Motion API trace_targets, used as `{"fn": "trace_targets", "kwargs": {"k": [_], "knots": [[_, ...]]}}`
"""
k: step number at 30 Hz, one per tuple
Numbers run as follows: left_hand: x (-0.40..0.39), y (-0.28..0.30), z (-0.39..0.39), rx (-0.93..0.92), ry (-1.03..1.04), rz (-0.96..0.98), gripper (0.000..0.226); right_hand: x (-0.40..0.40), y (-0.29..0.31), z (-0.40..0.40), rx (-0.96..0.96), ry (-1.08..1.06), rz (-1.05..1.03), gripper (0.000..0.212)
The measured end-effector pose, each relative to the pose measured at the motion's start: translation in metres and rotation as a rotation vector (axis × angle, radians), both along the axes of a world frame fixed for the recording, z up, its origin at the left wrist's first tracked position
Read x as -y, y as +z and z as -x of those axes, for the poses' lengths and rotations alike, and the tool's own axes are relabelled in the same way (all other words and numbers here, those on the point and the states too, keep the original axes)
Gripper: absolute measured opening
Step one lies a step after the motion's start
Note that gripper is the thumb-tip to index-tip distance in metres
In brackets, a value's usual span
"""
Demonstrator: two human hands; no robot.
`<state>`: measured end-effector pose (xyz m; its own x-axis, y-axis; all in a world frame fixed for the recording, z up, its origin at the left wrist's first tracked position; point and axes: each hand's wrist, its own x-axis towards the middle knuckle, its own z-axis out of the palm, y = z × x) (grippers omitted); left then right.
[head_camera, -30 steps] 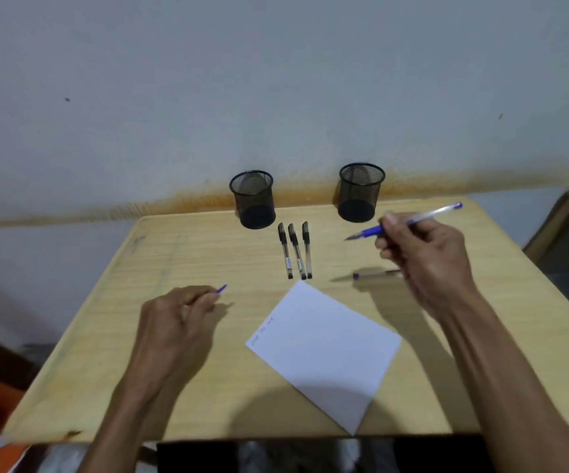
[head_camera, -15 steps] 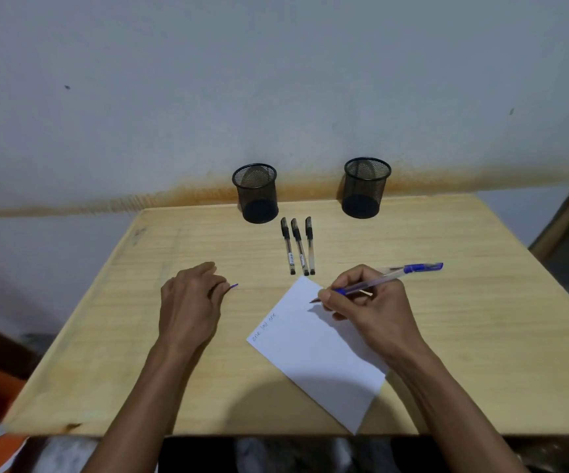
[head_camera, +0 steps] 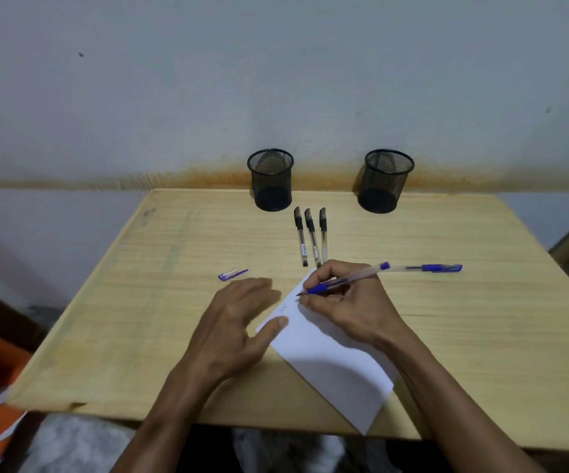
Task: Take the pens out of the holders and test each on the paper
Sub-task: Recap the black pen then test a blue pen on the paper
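Your right hand (head_camera: 351, 302) pinches the uncapped blue pen (head_camera: 341, 283), tip on the paper (head_camera: 331, 363) to test it; left hand (head_camera: 238, 322) flat, fingers loose, pinning the sheet; cap (head_camera: 232, 274) parked aside

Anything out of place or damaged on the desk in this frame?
Nothing serious. A loose blue cap lies apart on the table, off the pen the right hand grips. The table's near left corner looks chipped. The paper lies askew.
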<state>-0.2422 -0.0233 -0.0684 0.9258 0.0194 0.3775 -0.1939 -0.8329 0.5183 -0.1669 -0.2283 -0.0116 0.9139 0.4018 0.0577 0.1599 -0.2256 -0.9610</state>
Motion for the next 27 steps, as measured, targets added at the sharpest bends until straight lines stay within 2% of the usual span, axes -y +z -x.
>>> {"fn": "trace_targets", "kwargs": {"k": [5,12,16,23,27], "knots": [[-0.003,-0.012,-0.003,-0.072,-0.026,-0.108,0.039,-0.016,-0.009,-0.016,0.03,0.081,0.138,0.011],[-0.007,-0.019,-0.006,-0.019,-0.062,-0.111,0.041,-0.021,-0.027,-0.025,-0.032,0.056,0.118,0.025],[-0.005,-0.016,-0.007,0.039,-0.068,-0.131,0.038,-0.024,-0.03,-0.026,-0.018,0.048,0.133,0.023],[-0.003,-0.012,-0.006,0.02,-0.064,-0.106,0.034,-0.023,-0.029,-0.026,0.022,0.057,0.14,0.032],[-0.004,-0.012,-0.006,0.02,-0.067,-0.098,0.034,-0.025,-0.029,-0.023,0.036,0.025,0.149,0.027]]}}
